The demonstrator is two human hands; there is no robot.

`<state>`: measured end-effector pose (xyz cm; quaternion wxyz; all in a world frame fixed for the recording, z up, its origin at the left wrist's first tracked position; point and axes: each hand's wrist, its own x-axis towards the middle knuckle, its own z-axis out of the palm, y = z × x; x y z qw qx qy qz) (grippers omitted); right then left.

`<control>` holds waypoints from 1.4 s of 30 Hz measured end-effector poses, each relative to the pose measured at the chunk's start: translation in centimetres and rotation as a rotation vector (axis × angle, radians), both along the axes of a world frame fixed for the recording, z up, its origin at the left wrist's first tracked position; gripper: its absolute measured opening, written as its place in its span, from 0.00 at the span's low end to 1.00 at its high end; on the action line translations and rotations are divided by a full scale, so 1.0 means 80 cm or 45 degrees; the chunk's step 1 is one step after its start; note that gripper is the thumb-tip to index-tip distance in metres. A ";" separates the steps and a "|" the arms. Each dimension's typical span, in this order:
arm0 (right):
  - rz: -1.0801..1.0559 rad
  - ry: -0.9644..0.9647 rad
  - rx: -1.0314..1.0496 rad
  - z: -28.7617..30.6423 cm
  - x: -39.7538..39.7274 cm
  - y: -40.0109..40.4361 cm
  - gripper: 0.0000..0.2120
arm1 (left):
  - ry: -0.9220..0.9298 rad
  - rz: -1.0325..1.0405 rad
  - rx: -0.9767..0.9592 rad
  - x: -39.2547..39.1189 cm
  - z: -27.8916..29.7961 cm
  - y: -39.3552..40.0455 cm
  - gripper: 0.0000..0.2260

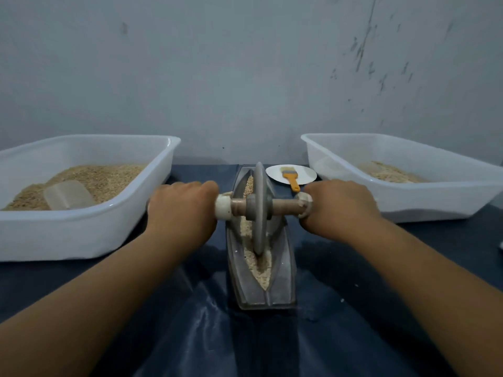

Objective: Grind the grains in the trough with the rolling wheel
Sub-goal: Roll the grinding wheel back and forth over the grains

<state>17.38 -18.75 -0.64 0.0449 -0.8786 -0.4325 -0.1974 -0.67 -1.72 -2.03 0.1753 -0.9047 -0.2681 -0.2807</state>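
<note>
Head view shows the left hand (181, 206) and right hand (341, 204) each gripping an end of the rolling wheel (260, 208) axle, wheel standing mid-trough (283, 257) at six o'clock, grains (261, 270) mostly still coarse, so grinding looks far from finished.

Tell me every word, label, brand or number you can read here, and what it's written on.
None: no readable text shows anywhere.
Left tub: plain white, no label.
Right tub: plain white, no label.
Trough and wheel: bare grey, no marks.
Brush and plate: no print visible.
Wall: only stains and scuffs, no writing.
</note>
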 end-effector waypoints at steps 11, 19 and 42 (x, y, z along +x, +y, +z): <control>0.040 0.007 0.006 -0.009 -0.009 -0.032 0.08 | -0.099 -0.231 0.225 -0.035 0.003 -0.019 0.20; -0.071 0.134 -0.031 0.001 0.009 0.024 0.06 | 0.044 0.001 -0.038 0.022 0.009 0.011 0.08; -0.076 -0.499 0.008 -0.006 -0.023 -0.018 0.17 | -0.063 -0.130 0.031 -0.037 -0.011 -0.015 0.16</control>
